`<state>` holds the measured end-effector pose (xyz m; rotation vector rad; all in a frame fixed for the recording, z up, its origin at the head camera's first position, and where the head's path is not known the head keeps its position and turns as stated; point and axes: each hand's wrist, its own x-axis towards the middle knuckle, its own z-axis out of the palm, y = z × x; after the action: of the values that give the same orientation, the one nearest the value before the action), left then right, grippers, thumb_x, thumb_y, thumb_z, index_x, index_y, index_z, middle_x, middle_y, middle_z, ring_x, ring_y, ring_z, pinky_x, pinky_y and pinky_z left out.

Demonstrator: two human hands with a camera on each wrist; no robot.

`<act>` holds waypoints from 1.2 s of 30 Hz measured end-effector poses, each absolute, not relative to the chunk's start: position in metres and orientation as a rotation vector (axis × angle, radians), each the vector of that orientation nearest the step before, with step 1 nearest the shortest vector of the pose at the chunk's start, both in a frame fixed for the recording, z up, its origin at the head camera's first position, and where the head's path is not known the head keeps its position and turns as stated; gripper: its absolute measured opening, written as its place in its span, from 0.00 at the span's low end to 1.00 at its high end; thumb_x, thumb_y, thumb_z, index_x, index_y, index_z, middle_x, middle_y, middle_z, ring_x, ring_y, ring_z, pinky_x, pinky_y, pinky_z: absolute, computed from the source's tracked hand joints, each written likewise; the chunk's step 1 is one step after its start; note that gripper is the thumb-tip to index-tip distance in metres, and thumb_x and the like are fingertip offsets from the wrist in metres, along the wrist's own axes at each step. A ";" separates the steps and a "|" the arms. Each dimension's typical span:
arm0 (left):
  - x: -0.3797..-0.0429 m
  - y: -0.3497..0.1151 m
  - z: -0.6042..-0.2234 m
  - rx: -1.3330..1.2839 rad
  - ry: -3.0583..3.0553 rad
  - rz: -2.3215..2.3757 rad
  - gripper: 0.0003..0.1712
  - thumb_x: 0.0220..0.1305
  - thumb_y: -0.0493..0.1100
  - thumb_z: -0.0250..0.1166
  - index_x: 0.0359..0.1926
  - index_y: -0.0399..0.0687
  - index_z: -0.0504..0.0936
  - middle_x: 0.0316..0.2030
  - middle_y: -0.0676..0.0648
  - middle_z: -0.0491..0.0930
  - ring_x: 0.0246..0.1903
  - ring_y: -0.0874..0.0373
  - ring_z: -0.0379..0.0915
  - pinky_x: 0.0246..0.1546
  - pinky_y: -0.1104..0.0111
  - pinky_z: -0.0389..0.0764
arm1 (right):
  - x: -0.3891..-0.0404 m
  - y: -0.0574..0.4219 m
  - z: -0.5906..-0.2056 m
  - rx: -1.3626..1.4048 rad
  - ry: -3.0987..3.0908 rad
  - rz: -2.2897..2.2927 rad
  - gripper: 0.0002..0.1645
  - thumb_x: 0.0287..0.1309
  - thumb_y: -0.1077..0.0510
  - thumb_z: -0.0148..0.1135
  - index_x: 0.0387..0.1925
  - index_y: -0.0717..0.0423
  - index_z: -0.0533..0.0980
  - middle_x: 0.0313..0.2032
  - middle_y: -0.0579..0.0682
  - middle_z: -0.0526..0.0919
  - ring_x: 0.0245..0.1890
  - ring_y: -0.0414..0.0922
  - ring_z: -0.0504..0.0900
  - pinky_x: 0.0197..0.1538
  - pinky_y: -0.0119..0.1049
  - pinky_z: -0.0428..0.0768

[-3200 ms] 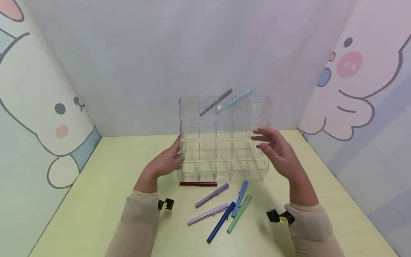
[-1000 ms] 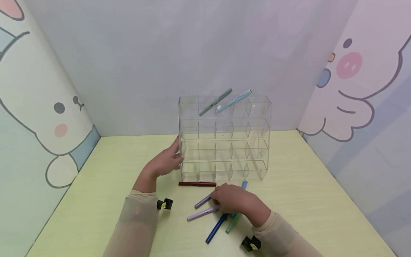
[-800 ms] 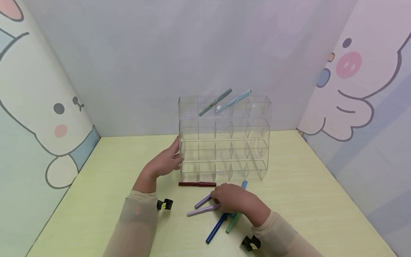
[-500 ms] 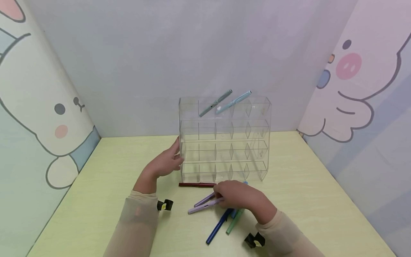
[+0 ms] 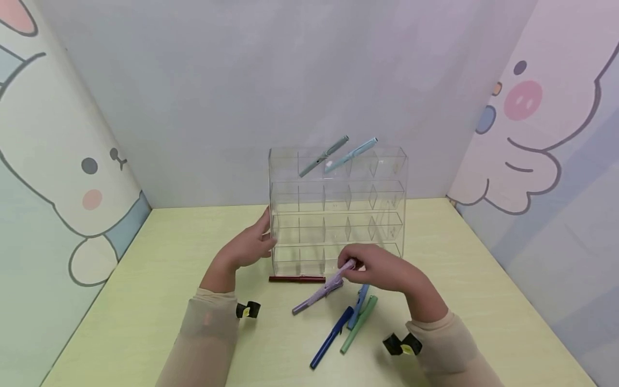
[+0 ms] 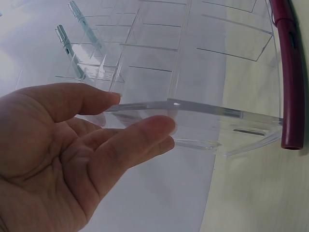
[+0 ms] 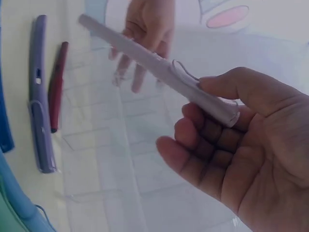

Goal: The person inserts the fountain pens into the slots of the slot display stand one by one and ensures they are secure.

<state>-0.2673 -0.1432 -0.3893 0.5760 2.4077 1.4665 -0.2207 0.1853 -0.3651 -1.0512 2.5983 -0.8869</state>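
Note:
My right hand (image 5: 379,266) pinches a pale lilac pen (image 7: 145,60) near its clip end, between thumb and fingers. It holds the pen tilted in front of the rack's lower right. In the head view that pen overlaps a darker purple pen (image 5: 301,308) on the table. My left hand (image 5: 246,244) rests its fingertips against the left side of a clear acrylic pen rack (image 6: 203,108), its fingers loosely spread. Across the rack's top row lean a grey-green pen (image 5: 319,161) and a light blue pen (image 5: 355,153), both slanting to the right.
A dark red pen (image 5: 296,279) lies along the rack's front foot. Nearer me on the table (image 5: 184,231), a dark blue pen (image 5: 329,344), a mid-blue pen (image 5: 359,306) and a green pen (image 5: 355,330) lie close together. Cartoon-printed walls (image 5: 541,150) flank the table.
My right hand came down from beside the rack to the loose pens, took hold of the lilac pen and raised it toward the rack. My left hand has stayed in place.

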 end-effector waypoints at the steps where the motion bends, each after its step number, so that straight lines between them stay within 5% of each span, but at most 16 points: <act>1: -0.267 -0.143 -0.389 0.576 2.406 1.468 0.47 0.76 0.40 0.47 0.72 0.87 0.26 0.78 0.52 0.37 0.71 0.41 0.57 0.52 0.47 0.80 | -0.222 0.188 -0.363 -1.048 2.601 -0.917 0.03 0.67 0.49 0.59 0.39 0.42 0.77 0.35 0.37 0.79 0.35 0.38 0.77 0.38 0.33 0.79; 8: -0.266 -0.145 -0.388 0.567 2.393 1.482 0.47 0.76 0.40 0.47 0.75 0.79 0.26 0.79 0.48 0.37 0.71 0.41 0.57 0.53 0.46 0.79 | -0.227 0.211 -0.350 -1.038 2.607 -1.185 0.04 0.67 0.51 0.61 0.41 0.42 0.77 0.35 0.43 0.79 0.31 0.42 0.76 0.33 0.33 0.78; 21: -0.269 -0.149 -0.391 0.566 2.391 1.492 0.48 0.76 0.38 0.47 0.74 0.84 0.26 0.78 0.50 0.38 0.70 0.42 0.59 0.52 0.46 0.79 | -0.236 0.240 -0.341 -1.081 2.389 -1.817 0.13 0.66 0.70 0.56 0.51 0.67 0.71 0.41 0.56 0.80 0.37 0.48 0.86 0.44 0.41 0.86; 36: -0.268 -0.148 -0.390 0.566 2.386 1.499 0.48 0.75 0.38 0.48 0.72 0.88 0.28 0.78 0.48 0.40 0.70 0.39 0.59 0.53 0.45 0.79 | -0.246 0.264 -0.342 -0.945 2.196 -2.500 0.24 0.65 0.74 0.52 0.62 0.68 0.62 0.41 0.58 0.82 0.39 0.48 0.86 0.41 0.46 0.86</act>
<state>-0.2682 -0.1477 -0.3896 0.5661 2.3860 1.4995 -0.2464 0.2637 -0.3420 -0.9446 2.1960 -2.4999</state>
